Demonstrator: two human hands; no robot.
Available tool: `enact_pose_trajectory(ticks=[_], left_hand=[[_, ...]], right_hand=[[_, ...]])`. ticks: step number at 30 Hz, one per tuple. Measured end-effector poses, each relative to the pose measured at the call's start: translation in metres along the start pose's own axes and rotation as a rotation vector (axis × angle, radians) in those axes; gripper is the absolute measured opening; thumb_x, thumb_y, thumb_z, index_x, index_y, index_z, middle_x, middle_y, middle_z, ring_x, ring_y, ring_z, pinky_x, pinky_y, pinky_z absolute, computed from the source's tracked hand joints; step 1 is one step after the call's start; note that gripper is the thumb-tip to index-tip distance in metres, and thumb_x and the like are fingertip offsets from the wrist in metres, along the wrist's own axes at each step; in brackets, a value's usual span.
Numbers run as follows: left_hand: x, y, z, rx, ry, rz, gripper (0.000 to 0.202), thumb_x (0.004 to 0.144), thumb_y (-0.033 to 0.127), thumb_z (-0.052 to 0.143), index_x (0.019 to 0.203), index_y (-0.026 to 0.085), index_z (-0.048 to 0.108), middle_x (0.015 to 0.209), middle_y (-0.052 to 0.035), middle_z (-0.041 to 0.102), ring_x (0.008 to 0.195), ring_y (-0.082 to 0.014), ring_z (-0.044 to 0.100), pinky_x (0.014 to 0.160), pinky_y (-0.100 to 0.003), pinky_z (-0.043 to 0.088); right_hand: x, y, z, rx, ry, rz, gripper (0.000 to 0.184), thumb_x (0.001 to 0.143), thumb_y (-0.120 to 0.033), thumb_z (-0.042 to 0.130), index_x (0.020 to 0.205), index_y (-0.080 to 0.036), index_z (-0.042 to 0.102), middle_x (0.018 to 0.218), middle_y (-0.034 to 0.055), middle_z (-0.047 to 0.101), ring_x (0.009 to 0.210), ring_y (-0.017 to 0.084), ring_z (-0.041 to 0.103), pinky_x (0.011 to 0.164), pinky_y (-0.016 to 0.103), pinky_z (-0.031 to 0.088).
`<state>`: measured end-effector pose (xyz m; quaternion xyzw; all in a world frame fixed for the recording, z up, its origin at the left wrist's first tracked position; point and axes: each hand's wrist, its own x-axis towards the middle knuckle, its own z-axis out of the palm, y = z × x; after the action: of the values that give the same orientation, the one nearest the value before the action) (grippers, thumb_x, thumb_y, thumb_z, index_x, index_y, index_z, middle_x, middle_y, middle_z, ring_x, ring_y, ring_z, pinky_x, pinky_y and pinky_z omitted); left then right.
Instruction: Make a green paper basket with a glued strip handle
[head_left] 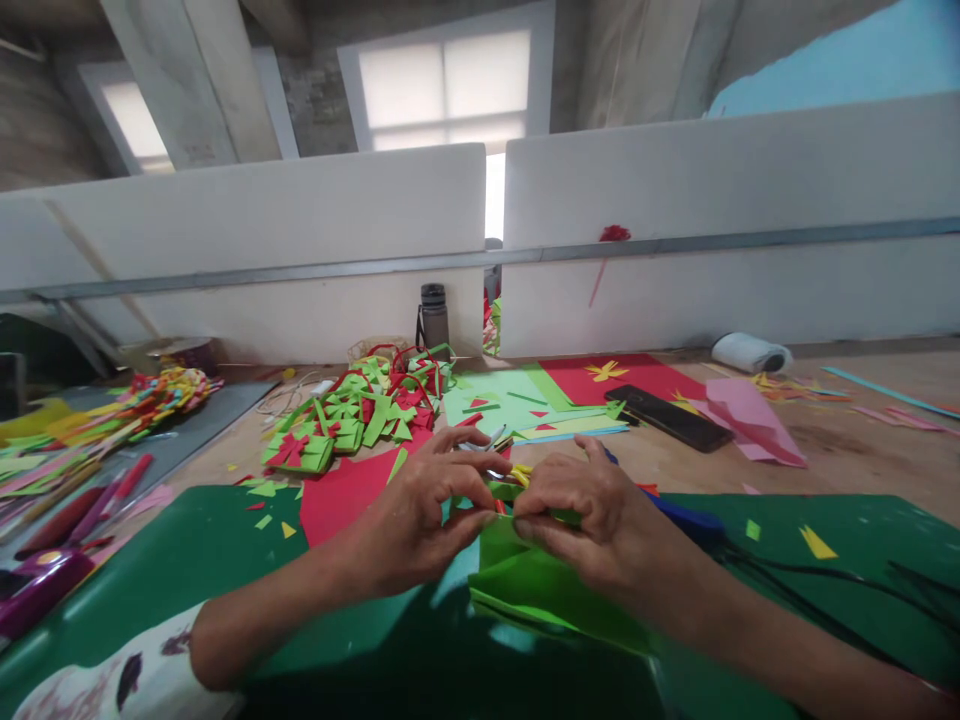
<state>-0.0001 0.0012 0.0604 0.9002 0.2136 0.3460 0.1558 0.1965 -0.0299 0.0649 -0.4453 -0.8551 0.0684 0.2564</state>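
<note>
A folded bright green paper (pixel 551 585) stands in front of me, its layered lower edge showing. My right hand (pixel 592 505) is closed on the paper's top edge, thumb on the near side and fingers curled behind. At the upper left corner of that paper, my left hand (pixel 427 500) pinches with thumb and forefinger, close to the right thumb. A tiny red bit shows between the two hands, too small to name. Behind the fingers, yellow-handled scissors (pixel 521 475) are partly hidden. A red paper sheet (pixel 345 495) lies beyond my left forearm.
Green cutting mat (pixel 187 560) covers the near table. Behind it are a pile of green and red paper bags (pixel 360 410), a dark bottle (pixel 433 318), a black phone (pixel 675 418) and pink paper (pixel 750 415). Pens (pixel 124 485) lie left; black cables (pixel 817 570) run right.
</note>
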Motion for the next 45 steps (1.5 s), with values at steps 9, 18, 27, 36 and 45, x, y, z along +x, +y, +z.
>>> enact_pose_trajectory(ticks=[9, 18, 27, 36, 45], left_hand=[[0.0, 0.001, -0.002, -0.183, -0.107, -0.104, 0.016, 0.081, 0.004, 0.047, 0.082, 0.017, 0.057, 0.116, -0.008, 0.062, 0.123, -0.0191, 0.04, 0.101, -0.04, 0.036], [0.0, 0.001, 0.002, -0.195, -0.127, -0.187, 0.016, 0.082, 0.005, 0.044, 0.082, 0.018, 0.054, 0.111, -0.0075, 0.063, 0.122, -0.0201, 0.042, 0.099, -0.041, 0.038], [-0.003, 0.001, 0.007, -0.085, -0.095, -0.172, 0.015, 0.083, 0.007, 0.043, 0.081, 0.018, 0.053, 0.108, -0.0071, 0.063, 0.116, -0.0186, 0.046, 0.096, -0.038, 0.04], [-0.001, 0.0, 0.004, -0.139, -0.035, -0.22, 0.018, 0.085, 0.012, 0.042, 0.084, 0.017, 0.059, 0.105, -0.0065, 0.065, 0.114, -0.0195, 0.048, 0.096, -0.039, 0.038], [0.004, -0.003, 0.003, -0.287, -0.055, -0.379, 0.008, 0.073, 0.012, 0.061, 0.066, 0.017, 0.06, 0.112, -0.0062, 0.065, 0.122, -0.0236, 0.043, 0.101, -0.046, 0.033]], right_hand=[[0.002, 0.0, -0.002, 0.051, -0.018, 0.009, 0.017, 0.078, -0.016, 0.058, 0.062, -0.02, 0.06, 0.062, -0.0064, 0.056, 0.07, 0.012, 0.051, 0.09, 0.043, 0.021], [0.002, 0.0, 0.0, 0.086, -0.032, 0.041, 0.015, 0.079, -0.02, 0.056, 0.066, -0.021, 0.062, 0.065, -0.0064, 0.06, 0.068, 0.012, 0.052, 0.089, 0.043, 0.023], [0.002, 0.001, 0.003, 0.122, -0.003, 0.038, 0.019, 0.08, -0.024, 0.054, 0.064, -0.022, 0.064, 0.063, -0.0054, 0.059, 0.064, 0.012, 0.05, 0.092, 0.046, 0.023], [0.004, 0.0, 0.001, 0.106, 0.023, 0.065, 0.019, 0.08, -0.023, 0.053, 0.065, -0.021, 0.065, 0.062, -0.0045, 0.06, 0.064, 0.013, 0.051, 0.09, 0.046, 0.024], [0.002, -0.002, 0.003, 0.097, 0.021, 0.038, 0.018, 0.08, -0.022, 0.053, 0.065, -0.021, 0.065, 0.062, -0.0043, 0.06, 0.063, 0.013, 0.051, 0.093, 0.049, 0.022]])
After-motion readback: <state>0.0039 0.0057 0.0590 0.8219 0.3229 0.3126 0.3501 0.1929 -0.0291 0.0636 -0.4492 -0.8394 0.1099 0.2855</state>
